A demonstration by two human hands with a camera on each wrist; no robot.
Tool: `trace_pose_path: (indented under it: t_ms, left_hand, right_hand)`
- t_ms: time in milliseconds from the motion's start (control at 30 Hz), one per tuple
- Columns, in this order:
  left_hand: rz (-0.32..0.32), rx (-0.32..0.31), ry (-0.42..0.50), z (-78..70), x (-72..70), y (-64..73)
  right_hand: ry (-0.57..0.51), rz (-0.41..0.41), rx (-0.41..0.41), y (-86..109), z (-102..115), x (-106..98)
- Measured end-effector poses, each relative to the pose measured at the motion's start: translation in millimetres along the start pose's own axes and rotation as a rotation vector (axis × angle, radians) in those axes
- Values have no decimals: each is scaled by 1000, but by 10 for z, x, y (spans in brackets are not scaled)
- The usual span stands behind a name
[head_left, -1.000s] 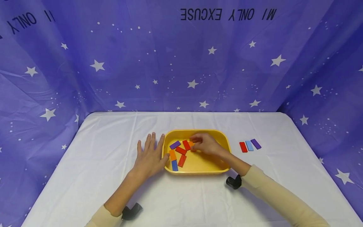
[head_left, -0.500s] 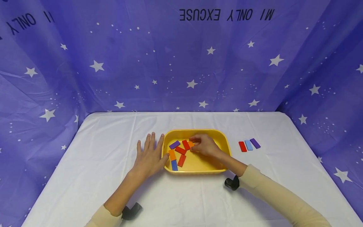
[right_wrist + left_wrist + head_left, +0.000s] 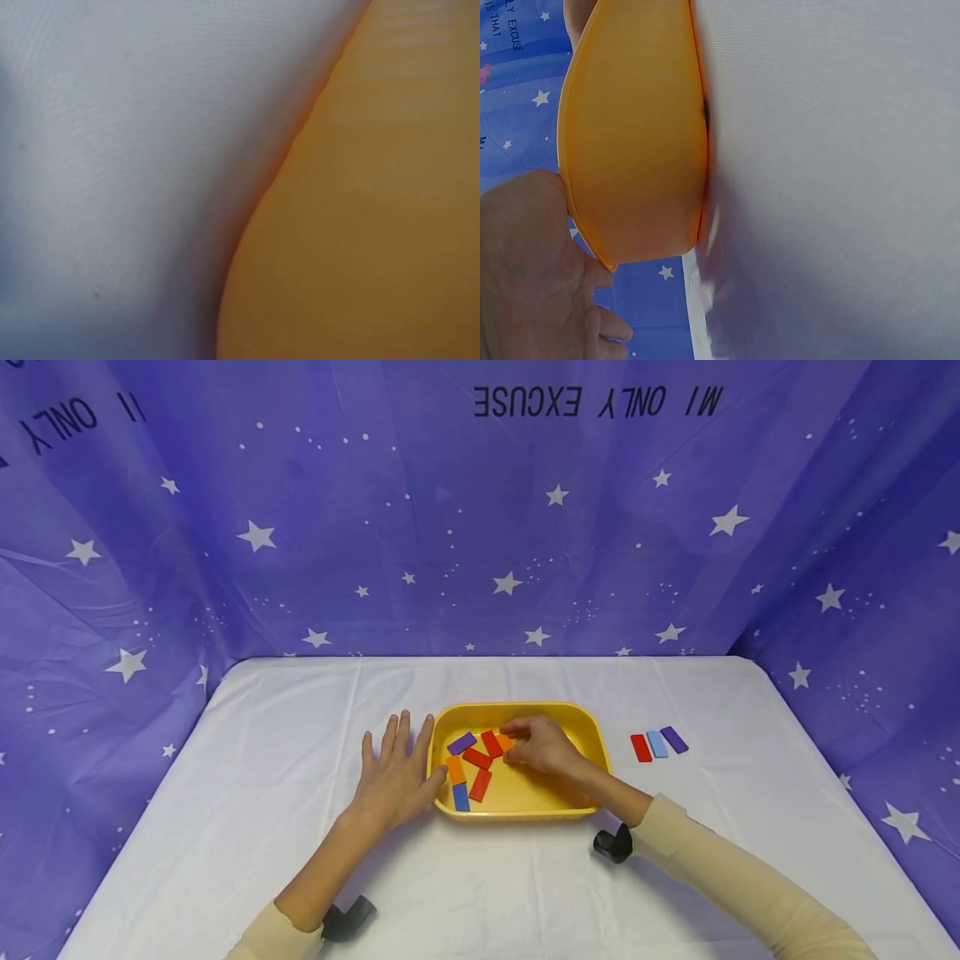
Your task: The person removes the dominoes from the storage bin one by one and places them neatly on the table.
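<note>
A yellow plastic tray [image 3: 543,797] stands on the table with several small flat rectangular blocks in its left half. The right hand [image 3: 547,747] reaches into it and pinches an orange block [image 3: 504,742] between thumb and fingers. That block lies against a red block [image 3: 491,743]; part of it is hidden by the fingertips. Along the left rim the left hand [image 3: 393,781] rests with spread, straight fingers, its thumb over the rim. In the left wrist view the left hand [image 3: 532,262] touches the tray's edge [image 3: 630,135]. Only the tray's outer wall [image 3: 367,247] and cloth show in the right wrist view.
Inside the tray also lie a purple block [image 3: 462,743], another orange block [image 3: 456,770], a blue block [image 3: 461,797] and more red ones. Right of the tray, a red block [image 3: 641,747], a light blue block [image 3: 657,744] and a purple block [image 3: 674,739] lie side by side on white cloth [image 3: 510,885].
Both hands keep nearly the same place. The right hand stays at the orange block, and the blocks have not visibly moved; the head view shifts slightly.
</note>
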State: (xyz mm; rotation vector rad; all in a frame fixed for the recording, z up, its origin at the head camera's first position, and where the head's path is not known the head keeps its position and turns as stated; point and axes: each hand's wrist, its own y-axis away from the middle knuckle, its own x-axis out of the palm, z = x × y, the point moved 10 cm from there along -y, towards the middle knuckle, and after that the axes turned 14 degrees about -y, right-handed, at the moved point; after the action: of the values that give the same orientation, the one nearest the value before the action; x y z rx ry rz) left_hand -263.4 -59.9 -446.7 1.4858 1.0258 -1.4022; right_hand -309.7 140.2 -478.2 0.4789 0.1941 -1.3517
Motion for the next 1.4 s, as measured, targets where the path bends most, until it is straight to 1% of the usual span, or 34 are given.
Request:
trace_pose_path:
  t_ms: [300, 600, 667, 733, 833, 900, 1100, 1167, 1233, 1400]
  left_hand:
    - [-7, -3, -8, 7, -3, -2]
    - [-1, 1, 0, -9, -17, 8]
    - [-3, 0, -5, -9, -20, 8]
    - [-5, 0, -9, -9, -21, 9]
    - [-6, -1, -10, -9, -23, 10]
    - [-8, -1, -10, -5, -23, 9]
    - [-6, -7, -11, 10, -18, 3]
    - [-5, -8, -6, 12, -15, 1]
    - [-4, -7, -3, 10, -11, 0]
    - [-1, -3, 0, 1, -8, 2]
  right_hand:
    - [52, 11, -7, 19, 24, 20]
    - [107, -19, -9, 67, 18, 7]
    - [113, -14, -8, 73, 20, 2]
    - [93, -9, 9, 82, 9, -13]
    - [68, -5, 32, 99, 13, -62]
    - [48, -3, 31, 104, 28, -103]
    - [-1, 17, -69, 155, 199, -250]
    - [-11, 18, -88, 196, 245, -302]
    - [-3, 13, -97, 235, 274, -361]
    - [49, -25, -87, 338, 313, -539]
